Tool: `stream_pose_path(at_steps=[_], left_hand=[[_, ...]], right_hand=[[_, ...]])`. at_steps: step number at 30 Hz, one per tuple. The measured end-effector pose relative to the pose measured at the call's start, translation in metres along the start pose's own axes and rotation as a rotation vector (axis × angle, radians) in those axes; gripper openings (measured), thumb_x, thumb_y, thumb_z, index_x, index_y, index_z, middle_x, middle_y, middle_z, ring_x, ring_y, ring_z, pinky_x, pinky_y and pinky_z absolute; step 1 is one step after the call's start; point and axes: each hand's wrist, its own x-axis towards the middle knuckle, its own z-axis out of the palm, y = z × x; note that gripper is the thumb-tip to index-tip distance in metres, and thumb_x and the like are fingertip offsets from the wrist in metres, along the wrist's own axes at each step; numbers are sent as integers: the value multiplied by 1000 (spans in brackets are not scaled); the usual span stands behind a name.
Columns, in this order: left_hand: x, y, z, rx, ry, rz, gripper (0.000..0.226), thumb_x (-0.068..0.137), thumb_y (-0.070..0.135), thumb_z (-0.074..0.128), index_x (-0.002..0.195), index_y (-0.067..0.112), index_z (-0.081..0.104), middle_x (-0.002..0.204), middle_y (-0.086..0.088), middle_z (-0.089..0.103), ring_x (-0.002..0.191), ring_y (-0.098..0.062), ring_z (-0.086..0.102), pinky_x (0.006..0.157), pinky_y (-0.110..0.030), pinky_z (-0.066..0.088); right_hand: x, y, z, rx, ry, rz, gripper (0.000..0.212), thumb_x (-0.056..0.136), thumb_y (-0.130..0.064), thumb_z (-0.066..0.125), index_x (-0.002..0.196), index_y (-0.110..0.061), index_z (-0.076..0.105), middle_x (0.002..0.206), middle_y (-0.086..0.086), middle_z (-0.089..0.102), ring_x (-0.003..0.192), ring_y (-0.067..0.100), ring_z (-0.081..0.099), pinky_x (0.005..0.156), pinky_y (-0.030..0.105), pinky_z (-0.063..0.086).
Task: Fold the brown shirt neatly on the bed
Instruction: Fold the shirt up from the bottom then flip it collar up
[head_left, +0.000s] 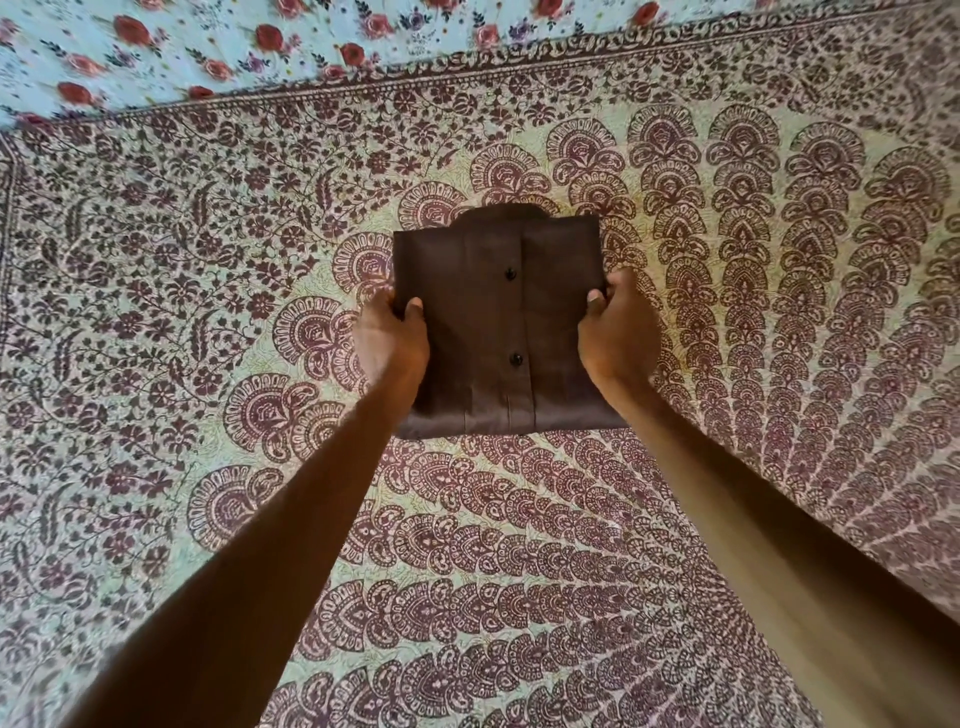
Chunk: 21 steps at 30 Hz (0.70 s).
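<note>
The brown shirt (501, 322) lies as a compact folded rectangle in the middle of the bed (208, 312), button placket up with two dark buttons showing and the collar at the far end. My left hand (389, 340) grips its left edge, thumb on top and fingers tucked under. On the opposite side my right hand (618, 332) holds the right edge the same way. Both arms reach straight forward from the bottom of the view.
The bed is covered by a cream spread with a dense maroon paisley and floral print. A light blue sheet with red roses (260, 41) runs along the far edge at the top.
</note>
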Motion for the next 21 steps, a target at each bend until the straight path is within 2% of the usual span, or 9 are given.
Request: stream_pose_path(at_steps=[3,4,6,7,9,11,12,15,21], left_hand=[[4,1,4,11,11,-18,27,92,27,57,113,10,58,108,-6,64,96,-22,59,87,-41,51],[3,2,6,21,-1,-34,28,93,26,57,116,10,54,111,-7,62,98,-23,58,88,-42,50],[-1,2,11,145,50,31,38,93,24,56,127,10,45,128,-12,52,114,-27,51,99,-44,44],[-4,-1,13,248,102,132,45,93,25,54,134,12,40,138,-14,44,124,-29,44,106,-45,37],[-12,-6,16,377,115,459,54,96,32,47,145,16,32,149,-11,34,136,-28,34,112,-44,26],[-19,-18,24,444,-4,727,56,98,40,39,149,19,29,155,-6,29,143,-24,26,116,-44,20],[-19,-24,27,462,-59,756,57,99,43,35,150,20,27,158,-3,25,146,-23,20,119,-44,17],[-13,-33,33,486,-115,652,61,99,51,26,153,24,17,161,1,13,149,-18,7,121,-43,5],[-13,-22,28,591,-176,612,62,99,52,23,154,24,13,162,0,8,150,-19,0,120,-51,-1]], right_hand=[[-8,-11,0,-133,189,-181,40,96,-32,48,132,-17,49,128,8,55,114,28,52,87,40,46],[-11,-13,1,-177,178,-248,46,97,-38,45,138,-18,45,137,8,51,124,28,47,95,41,42],[-16,-12,11,-257,30,-358,57,99,-50,34,149,-23,35,155,8,33,142,31,29,111,48,28],[-17,-8,17,-301,-53,-389,61,99,-55,28,152,-25,29,161,7,22,147,33,19,115,52,20],[-16,3,29,-360,-170,-397,66,98,-62,18,155,-28,18,164,5,6,150,34,3,118,58,9],[-12,11,35,-380,-207,-377,69,96,-66,14,155,-31,12,165,3,-1,150,34,-2,117,61,6],[-11,13,36,-384,-212,-371,69,96,-67,13,155,-32,11,165,2,-2,150,34,-3,117,61,5],[-9,11,35,-407,-222,-368,70,95,-68,14,155,-33,9,165,1,-3,150,35,-2,117,61,4],[-10,2,24,-410,-284,-341,72,94,-69,18,155,-31,12,165,3,-1,150,36,2,117,60,8]])
